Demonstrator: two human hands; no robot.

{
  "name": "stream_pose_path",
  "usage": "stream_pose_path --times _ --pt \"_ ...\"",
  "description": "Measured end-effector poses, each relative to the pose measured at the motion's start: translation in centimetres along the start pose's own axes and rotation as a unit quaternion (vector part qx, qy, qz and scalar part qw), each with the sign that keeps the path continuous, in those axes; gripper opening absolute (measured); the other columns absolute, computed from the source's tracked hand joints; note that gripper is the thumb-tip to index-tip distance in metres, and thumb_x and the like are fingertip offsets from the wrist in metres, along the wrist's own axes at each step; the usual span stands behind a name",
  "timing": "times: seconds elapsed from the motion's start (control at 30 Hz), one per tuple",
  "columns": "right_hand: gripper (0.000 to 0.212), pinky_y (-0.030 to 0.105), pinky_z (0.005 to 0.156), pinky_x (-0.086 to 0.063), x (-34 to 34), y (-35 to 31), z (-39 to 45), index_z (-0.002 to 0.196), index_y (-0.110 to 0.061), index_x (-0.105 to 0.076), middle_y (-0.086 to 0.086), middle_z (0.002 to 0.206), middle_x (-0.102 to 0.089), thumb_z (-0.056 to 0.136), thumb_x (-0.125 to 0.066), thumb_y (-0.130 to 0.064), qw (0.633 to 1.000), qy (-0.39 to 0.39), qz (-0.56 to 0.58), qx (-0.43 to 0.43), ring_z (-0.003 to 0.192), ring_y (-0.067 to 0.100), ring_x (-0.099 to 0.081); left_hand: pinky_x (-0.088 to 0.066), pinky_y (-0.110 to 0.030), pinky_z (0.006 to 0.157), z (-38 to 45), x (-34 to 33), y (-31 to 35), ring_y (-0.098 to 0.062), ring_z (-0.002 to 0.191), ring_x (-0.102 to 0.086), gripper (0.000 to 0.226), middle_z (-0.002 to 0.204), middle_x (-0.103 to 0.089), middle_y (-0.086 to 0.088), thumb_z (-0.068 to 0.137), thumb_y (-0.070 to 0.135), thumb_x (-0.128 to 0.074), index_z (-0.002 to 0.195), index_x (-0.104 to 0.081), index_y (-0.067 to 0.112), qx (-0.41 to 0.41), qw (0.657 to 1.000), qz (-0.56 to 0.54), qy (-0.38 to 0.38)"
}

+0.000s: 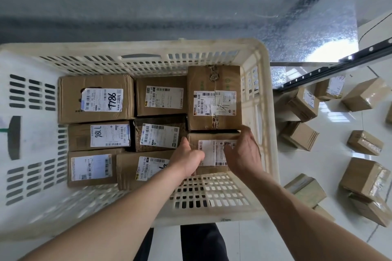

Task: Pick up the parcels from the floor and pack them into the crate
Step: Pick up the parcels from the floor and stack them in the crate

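Two bare forearms without sleeves, left hand [187,160] and right hand [244,152] ungloved, dark trousers [201,241] at bottom centre

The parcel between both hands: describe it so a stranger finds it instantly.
Look inside the cream crate, at its near right corner. The parcel sits there, just below the tallest box. Alone among its neighbours, it is gripped by the left hand and right hand.

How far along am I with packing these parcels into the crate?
Seven labelled parcels, such as the 7786 box, already sit in the crate. Your left hand and right hand are setting an eighth parcel into the near right corner. About nine parcels on the floor beside the crate are left.
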State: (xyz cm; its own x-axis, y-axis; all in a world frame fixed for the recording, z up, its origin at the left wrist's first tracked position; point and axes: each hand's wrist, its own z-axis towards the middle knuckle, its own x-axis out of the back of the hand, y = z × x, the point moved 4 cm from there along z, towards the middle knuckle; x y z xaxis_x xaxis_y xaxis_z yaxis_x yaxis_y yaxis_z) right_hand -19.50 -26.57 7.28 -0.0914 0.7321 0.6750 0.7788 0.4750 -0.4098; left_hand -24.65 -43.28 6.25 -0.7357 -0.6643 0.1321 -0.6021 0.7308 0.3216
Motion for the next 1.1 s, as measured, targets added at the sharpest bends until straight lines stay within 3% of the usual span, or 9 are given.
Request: stream_pose_path --times 0.1,0.17,0.3,0.43,0.6,0.8,0.9,1.0,1.1 --pt "0.064 0.032 0.094 -0.048 0.3 -0.5 0.5 0.137 -0.017 -0.038 0.005 0.128 -0.051 0.079 -0.057 0.004 0.999 0.01 0.029 0.009 0.108 0.02 -0.052 -0.027 -0.044 0.116 0.4 0.4 1.4 -0.03 0.146 -0.024 0.096 0.163 -0.017 -0.01 0.078 0.021 -0.057 0.158 -0.004 0.017 0.002 0.999 -0.031 -0.011" --pt "0.071 0.027 0.098 -0.044 0.5 -0.3 0.8 0.134 -0.024 -0.04 -0.002 0.13 -0.05 0.075 -0.055 0.011 0.999 0.013 0.043 0.012 0.118 0.016 -0.051 -0.029 -0.049 0.116 0.7 0.5 1.9 -0.03 0.146 -0.024 0.105 0.164 -0.014 -0.01 0.068 0.024 -0.058 0.158 -0.004 0.016 -0.005 0.998 -0.06 -0.014" --pt "0.08 0.036 0.102 -0.054 0.9 0.0 2.0 0.115 -0.047 -0.039 -0.014 0.124 -0.052 0.068 -0.049 0.016 0.998 0.003 0.067 0.014 0.118 0.01 -0.053 -0.034 -0.051 0.114 1.6 0.8 1.3 -0.029 0.143 -0.029 0.111 0.163 -0.017 -0.009 0.057 0.024 -0.054 0.158 -0.009 0.016 -0.004 0.994 -0.107 -0.008" --pt "0.096 0.049 0.104 -0.052 0.4 0.1 3.2 0.147 -0.035 -0.034 -0.005 0.15 -0.042 0.066 -0.043 0.018 0.997 -0.045 0.063 0.012 0.142 0.021 -0.04 -0.035 -0.05 0.113 1.5 0.8 0.9 -0.032 0.141 -0.032 0.111 0.163 -0.017 -0.011 0.059 0.017 -0.055 0.157 -0.004 0.017 -0.004 0.988 -0.15 -0.037" --pt "0.103 0.045 0.124 -0.03 0.6 -0.8 2.9 0.157 -0.031 -0.025 -0.001 0.164 -0.024 0.07 -0.039 0.021 0.997 -0.056 0.04 0.035 0.156 0.018 -0.015 -0.036 -0.05 0.11 1.4 0.9 1.0 -0.032 0.146 -0.023 0.092 0.165 -0.007 -0.008 0.084 0.003 -0.052 0.158 -0.001 0.02 0.01 0.987 -0.153 -0.044" --pt "0.096 0.039 0.124 -0.027 1.1 -1.4 1.8 0.158 -0.024 -0.026 0.007 0.164 -0.024 0.074 -0.04 0.02 0.998 -0.042 0.02 0.037 0.154 0.026 -0.022 -0.03 -0.056 0.115 1.1 1.0 0.4 -0.031 0.146 -0.024 0.111 0.164 -0.016 -0.008 0.061 0.019 -0.057 0.158 -0.003 0.025 0.038 0.993 -0.111 -0.031" --pt "0.094 0.022 0.112 -0.027 0.8 -1.4 1.1 0.154 -0.021 -0.033 0.003 0.155 -0.033 0.071 -0.041 0.022 0.998 -0.037 0.01 0.046 0.144 0.023 -0.035 -0.035 -0.049 0.109 0.8 0.2 -0.2 -0.032 0.143 -0.028 0.093 0.161 -0.021 -0.01 0.08 0.007 -0.055 0.158 -0.006 0.019 0.049 0.988 -0.141 -0.041" --pt "0.096 0.033 0.119 -0.036 0.5 -1.1 0.9 0.153 -0.02 -0.038 0.002 0.153 -0.036 0.066 -0.041 0.022 0.998 -0.027 0.025 0.06 0.144 0.025 -0.039 -0.034 -0.053 0.111 1.1 -0.9 -0.5 -0.032 0.142 -0.03 0.095 0.161 -0.02 -0.01 0.079 0.003 -0.055 0.158 -0.002 0.018 0.048 0.982 -0.172 -0.054" --pt "0.094 0.018 0.115 -0.019 1.0 -1.1 0.8 0.155 -0.019 -0.038 0.003 0.161 -0.029 0.07 -0.041 0.023 0.998 -0.021 0.031 0.048 0.151 0.02 -0.025 -0.031 -0.054 0.113 1.4 -1.1 -0.5 -0.03 0.14 -0.031 0.095 0.163 -0.017 -0.01 0.082 -0.001 -0.052 0.158 0.001 0.02 0.047 0.979 -0.193 -0.045"
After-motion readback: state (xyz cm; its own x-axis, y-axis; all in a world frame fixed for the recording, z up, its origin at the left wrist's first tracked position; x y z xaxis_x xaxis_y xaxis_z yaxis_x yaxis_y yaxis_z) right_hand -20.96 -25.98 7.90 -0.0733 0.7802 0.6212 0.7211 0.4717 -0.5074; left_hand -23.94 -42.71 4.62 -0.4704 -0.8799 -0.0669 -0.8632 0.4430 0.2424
